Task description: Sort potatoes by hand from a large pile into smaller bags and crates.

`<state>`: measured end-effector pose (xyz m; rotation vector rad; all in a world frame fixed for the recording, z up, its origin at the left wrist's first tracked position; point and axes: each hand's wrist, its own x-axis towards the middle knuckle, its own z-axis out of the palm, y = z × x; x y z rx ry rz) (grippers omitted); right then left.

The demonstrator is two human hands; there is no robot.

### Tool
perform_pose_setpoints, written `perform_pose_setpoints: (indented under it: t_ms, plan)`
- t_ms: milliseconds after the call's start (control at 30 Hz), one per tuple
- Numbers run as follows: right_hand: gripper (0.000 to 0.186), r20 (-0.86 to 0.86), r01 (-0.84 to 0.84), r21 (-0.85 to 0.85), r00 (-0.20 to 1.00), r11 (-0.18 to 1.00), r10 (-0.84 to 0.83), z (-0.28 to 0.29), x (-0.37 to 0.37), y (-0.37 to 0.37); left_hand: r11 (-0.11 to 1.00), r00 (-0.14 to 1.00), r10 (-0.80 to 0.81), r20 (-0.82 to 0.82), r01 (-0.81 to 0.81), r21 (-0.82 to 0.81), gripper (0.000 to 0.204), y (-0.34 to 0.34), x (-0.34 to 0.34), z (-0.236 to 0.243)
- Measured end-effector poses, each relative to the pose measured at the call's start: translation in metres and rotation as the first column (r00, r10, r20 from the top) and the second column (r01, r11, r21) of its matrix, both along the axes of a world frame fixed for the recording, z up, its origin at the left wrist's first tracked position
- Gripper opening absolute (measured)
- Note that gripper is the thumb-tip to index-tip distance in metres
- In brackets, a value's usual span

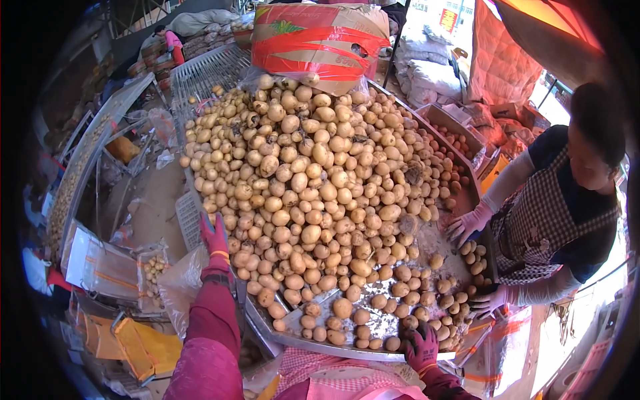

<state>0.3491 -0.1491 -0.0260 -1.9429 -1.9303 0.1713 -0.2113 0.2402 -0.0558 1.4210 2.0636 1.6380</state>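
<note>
A large heap of potatoes [313,173] covers the metal sorting table [373,293], with looser ones spread along the near edge. My left hand [215,235], in a pink glove, lies against the heap's left edge, its fingers stretched out and apart. At the table's near rim, my right hand [422,348], in a pink and dark glove, reaches in among loose potatoes. Its dark fingertips are spread and touch or nearly touch potatoes there; no potato shows inside its grasp.
Across the right side stands a co-worker [560,193] in a checked apron, gloved hands at the potatoes. A taped cardboard box [320,43] rests at the far end. Left are a slatted chute [207,73], a plastic crate [189,220] and yellow sacks [150,347]. White sacks [427,67] are stacked behind.
</note>
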Motion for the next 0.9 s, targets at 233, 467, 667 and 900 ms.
perform_pose_setpoints:
  t_ms: [233, 467, 667, 900]
  plan:
    - [0.038, -0.014, 0.011, -0.004, 1.000, 1.000, -0.011, -0.003, 0.001, -0.001, 0.977, 0.970, 0.083, -0.228, -0.125, -0.174, 0.065, -0.015, 0.018, 0.014]
    - [0.038, 0.000, 0.015, -0.015, 1.000, 1.000, -0.015, -0.005, 0.000, -0.001, 0.985, 0.979, 0.057, -0.194, -0.087, -0.146, 0.065, -0.014, 0.019, 0.015]
    - [0.037, -0.004, 0.036, -0.013, 0.999, 0.999, -0.036, -0.003, -0.001, -0.001, 0.985, 0.987, 0.056, -0.152, -0.080, -0.155, 0.064, -0.015, 0.017, 0.011]
    - [0.038, 0.000, 0.041, -0.023, 0.999, 0.999, -0.041, -0.002, -0.001, -0.002, 0.987, 0.985, 0.034, -0.167, -0.059, -0.150, 0.065, -0.013, 0.013, 0.010]
